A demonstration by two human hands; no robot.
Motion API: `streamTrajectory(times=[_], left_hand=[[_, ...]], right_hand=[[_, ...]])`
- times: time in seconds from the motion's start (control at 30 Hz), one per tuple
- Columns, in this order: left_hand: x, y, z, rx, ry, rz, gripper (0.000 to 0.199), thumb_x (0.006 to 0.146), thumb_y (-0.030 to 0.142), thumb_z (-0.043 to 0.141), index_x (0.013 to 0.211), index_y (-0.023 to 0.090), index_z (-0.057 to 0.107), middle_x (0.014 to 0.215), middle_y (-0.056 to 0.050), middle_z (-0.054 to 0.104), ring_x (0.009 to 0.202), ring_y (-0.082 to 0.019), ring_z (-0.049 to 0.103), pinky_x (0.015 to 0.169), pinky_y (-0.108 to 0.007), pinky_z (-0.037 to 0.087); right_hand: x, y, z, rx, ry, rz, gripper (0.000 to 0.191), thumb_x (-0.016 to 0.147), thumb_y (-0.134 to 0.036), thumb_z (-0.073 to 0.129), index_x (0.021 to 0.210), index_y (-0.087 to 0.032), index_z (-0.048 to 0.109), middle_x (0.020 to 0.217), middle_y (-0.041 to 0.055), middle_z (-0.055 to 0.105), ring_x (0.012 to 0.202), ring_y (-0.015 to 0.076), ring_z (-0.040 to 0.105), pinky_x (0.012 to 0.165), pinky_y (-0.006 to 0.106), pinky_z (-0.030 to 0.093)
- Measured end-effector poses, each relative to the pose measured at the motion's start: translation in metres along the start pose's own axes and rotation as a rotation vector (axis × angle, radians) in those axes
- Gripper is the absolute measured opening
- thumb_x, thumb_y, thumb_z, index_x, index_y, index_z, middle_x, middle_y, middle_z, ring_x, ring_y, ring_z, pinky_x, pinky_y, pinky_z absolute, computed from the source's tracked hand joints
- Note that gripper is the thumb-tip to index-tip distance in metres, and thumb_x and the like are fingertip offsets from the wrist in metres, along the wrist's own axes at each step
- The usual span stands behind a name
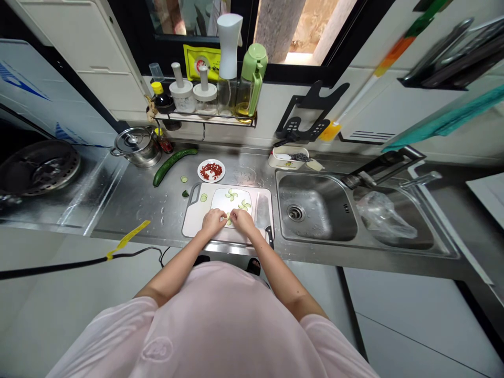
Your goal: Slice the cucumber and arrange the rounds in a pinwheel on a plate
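My left hand (213, 221) and my right hand (243, 221) rest side by side over the front of a white oval plate (219, 203), their fingertips close together near a cucumber slice (229, 221). Several more cucumber slices (231, 195) lie on the plate. The plate sits on a white cutting board (192, 212) with a grey rim. A kitchen knife (262, 212) lies on the board, just right of my right hand. Beyond the board are a whole cucumber (173, 165) and a small plate of chopped red chilli (211, 170).
A steel double sink (315, 207) lies right of the board, with a plastic bag (386, 215) in its far basin. On the left stand a steel pot (137, 147) and a gas burner (39, 168). Bottles stand on a wall shelf (205, 119). A black cable (79, 265) hangs below the counter edge.
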State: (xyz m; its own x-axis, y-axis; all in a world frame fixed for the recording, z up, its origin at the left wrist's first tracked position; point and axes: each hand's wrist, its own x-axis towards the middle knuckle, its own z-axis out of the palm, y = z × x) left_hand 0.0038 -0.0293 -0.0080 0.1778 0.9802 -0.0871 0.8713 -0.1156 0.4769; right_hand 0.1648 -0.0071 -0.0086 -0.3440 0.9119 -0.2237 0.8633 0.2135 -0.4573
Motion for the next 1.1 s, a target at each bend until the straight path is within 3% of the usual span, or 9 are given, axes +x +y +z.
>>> streamTrajectory(times=[0.13,0.43,1.1], left_hand=[[-0.002,-0.001,0.001,0.010,0.019,0.053,0.015,0.080,0.028,0.057,0.089,0.022,0.068,0.091,-0.004,0.061,0.091,-0.018,0.051,0.080,-0.028,0.040],[-0.015,-0.005,0.002,0.119,0.028,0.315,0.025,0.085,0.019,0.048,0.099,0.026,0.068,0.091,-0.005,0.058,0.087,-0.017,0.048,0.076,-0.028,0.040],[-0.015,-0.005,0.001,0.162,-0.018,0.341,0.030,0.086,0.017,0.043,0.104,0.025,0.066,0.093,-0.007,0.056,0.088,-0.017,0.048,0.076,-0.028,0.041]], right_hand=[[0.002,0.002,0.002,-0.010,0.017,-0.011,0.017,0.086,-0.023,0.048,0.089,-0.020,0.064,0.090,0.0042,0.065,0.077,0.0142,0.055,0.060,0.022,0.029],[0.002,-0.001,0.002,-0.039,0.001,0.012,0.017,0.087,-0.023,0.048,0.093,-0.019,0.063,0.094,0.0050,0.064,0.081,0.0143,0.055,0.061,0.022,0.030],[-0.001,-0.006,-0.002,-0.046,0.018,0.021,0.014,0.087,-0.023,0.049,0.093,-0.019,0.061,0.096,0.0065,0.060,0.083,0.0155,0.050,0.063,0.022,0.030]])
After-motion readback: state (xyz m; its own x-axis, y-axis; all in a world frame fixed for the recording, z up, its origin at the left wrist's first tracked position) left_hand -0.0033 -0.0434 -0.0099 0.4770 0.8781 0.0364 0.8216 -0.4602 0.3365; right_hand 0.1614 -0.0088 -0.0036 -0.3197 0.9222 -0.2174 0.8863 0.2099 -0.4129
